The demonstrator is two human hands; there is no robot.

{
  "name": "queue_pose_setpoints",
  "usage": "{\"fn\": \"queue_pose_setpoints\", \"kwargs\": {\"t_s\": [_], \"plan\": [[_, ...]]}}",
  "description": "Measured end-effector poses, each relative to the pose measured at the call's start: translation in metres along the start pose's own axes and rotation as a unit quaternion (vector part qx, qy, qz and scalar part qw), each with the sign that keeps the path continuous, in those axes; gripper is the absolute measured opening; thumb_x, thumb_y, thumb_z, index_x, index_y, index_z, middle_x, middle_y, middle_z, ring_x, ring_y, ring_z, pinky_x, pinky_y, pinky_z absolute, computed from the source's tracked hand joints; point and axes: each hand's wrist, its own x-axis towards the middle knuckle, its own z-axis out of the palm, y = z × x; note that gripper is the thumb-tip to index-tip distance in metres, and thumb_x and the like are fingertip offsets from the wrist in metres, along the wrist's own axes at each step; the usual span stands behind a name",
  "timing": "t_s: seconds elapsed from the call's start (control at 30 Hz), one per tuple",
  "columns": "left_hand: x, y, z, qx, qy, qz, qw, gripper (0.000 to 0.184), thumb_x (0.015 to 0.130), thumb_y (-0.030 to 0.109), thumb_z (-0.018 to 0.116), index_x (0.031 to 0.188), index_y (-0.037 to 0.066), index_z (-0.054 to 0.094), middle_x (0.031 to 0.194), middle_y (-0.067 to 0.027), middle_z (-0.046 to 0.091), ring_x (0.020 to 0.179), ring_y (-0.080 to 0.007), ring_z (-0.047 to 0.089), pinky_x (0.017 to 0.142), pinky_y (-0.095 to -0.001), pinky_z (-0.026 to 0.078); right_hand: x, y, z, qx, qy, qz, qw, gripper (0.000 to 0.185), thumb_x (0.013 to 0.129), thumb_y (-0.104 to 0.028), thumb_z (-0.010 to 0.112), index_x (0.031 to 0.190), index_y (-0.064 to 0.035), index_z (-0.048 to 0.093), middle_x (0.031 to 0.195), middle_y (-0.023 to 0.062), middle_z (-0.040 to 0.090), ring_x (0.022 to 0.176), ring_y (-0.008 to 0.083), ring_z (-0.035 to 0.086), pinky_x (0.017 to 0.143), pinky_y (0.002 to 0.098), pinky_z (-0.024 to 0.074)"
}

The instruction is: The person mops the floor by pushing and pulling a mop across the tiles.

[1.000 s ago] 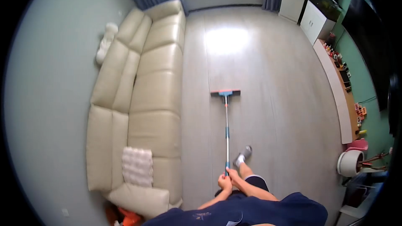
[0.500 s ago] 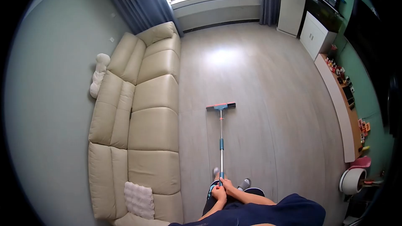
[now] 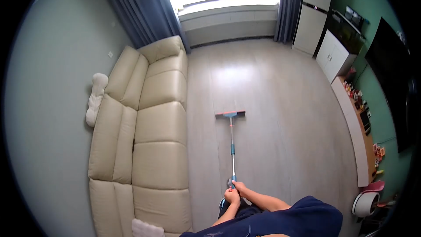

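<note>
A long-handled squeegee point(image 3: 233, 162) stretches forward from my body, its metal pole fitted with teal grips. Its wide head point(image 3: 230, 114), blue with a red edge and dark ends, rests on the floor crosswise to the pole. My left hand point(image 3: 231, 195) is closed around the lower end of the handle. Just above it, my right hand point(image 3: 239, 188) wraps the same teal grip. Part of my foot shows beside the pole, and the handle's very end is hidden by my hands.
A beige sofa point(image 3: 158, 125) runs along the left, with a white cushion point(image 3: 148, 228) near me. On the right are a low TV cabinet point(image 3: 356, 138), a white cupboard point(image 3: 335, 56) and a tall white unit point(image 3: 312, 15). Grey flooring point(image 3: 272, 118) lies between.
My view has tilted up, so the room sits lower in the picture. Both hands keep their hold on the squeegee. One foot has gone out of sight.
</note>
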Motion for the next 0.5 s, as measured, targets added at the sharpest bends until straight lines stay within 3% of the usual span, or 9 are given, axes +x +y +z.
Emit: {"fn": "queue_pose_setpoints", "kwargs": {"t_s": [0.1,0.2,0.3,0.4,0.5], "plan": [[0.028,0.037,0.014,0.057,0.023,0.008,0.998,0.013,0.067,0.004,0.061,0.079,-0.002,0.063,0.068,-0.0061,0.061,0.06,-0.0139,0.057,0.058,-0.0287,0.047,0.028,-0.039,0.018,-0.017,0.01,0.027,0.999,0.031,0.087,-0.029,0.051,0.086,0.0014,0.055,0.076,0.0116,0.059,0.065,0.0207,0.059,0.061,0.0333,0.0504],[0.05,0.045,0.037,-0.016,0.025,-0.017,0.999,0.013,0.066,0.007,0.064,0.076,-0.001,0.063,0.066,-0.0074,0.061,0.058,-0.015,0.057,0.057,-0.03,0.047,0.042,-0.069,0.031,-0.037,0.024,0.033,0.998,0.031,0.087,-0.029,0.051,0.087,0.0014,0.055,0.076,0.0117,0.059,0.065,0.0208,0.059,0.06,0.0334,0.0505],[0.078,0.059,0.062,0.054,0.008,-0.027,0.998,0.015,0.066,0.009,0.067,0.076,0.0,0.062,0.066,-0.006,0.061,0.059,-0.0137,0.056,0.057,-0.0288,0.046,0.062,-0.104,0.036,-0.049,0.036,0.037,0.997,0.031,0.087,-0.029,0.051,0.087,0.0015,0.055,0.076,0.0117,0.059,0.065,0.021,0.059,0.06,0.0334,0.0505],[0.099,0.082,0.09,-0.023,0.025,-0.041,0.999,0.015,0.065,0.006,0.067,0.077,-0.001,0.061,0.066,-0.005,0.059,0.059,-0.0141,0.055,0.058,-0.0275,0.046,0.082,-0.14,0.042,-0.058,0.046,0.038,0.997,0.031,0.087,-0.029,0.052,0.087,0.0015,0.055,0.076,0.0117,0.059,0.064,0.0211,0.059,0.06,0.0334,0.0506],[0.123,0.104,0.122,0.016,0.032,-0.041,0.999,0.019,0.065,0.005,0.068,0.08,-0.002,0.06,0.069,-0.0052,0.059,0.061,-0.0139,0.055,0.059,-0.0275,0.047,0.105,-0.18,0.041,-0.06,0.049,0.042,0.996,0.031,0.087,-0.029,0.052,0.087,0.0016,0.055,0.076,0.0118,0.06,0.064,0.0212,0.059,0.059,0.0334,0.0506]]}}
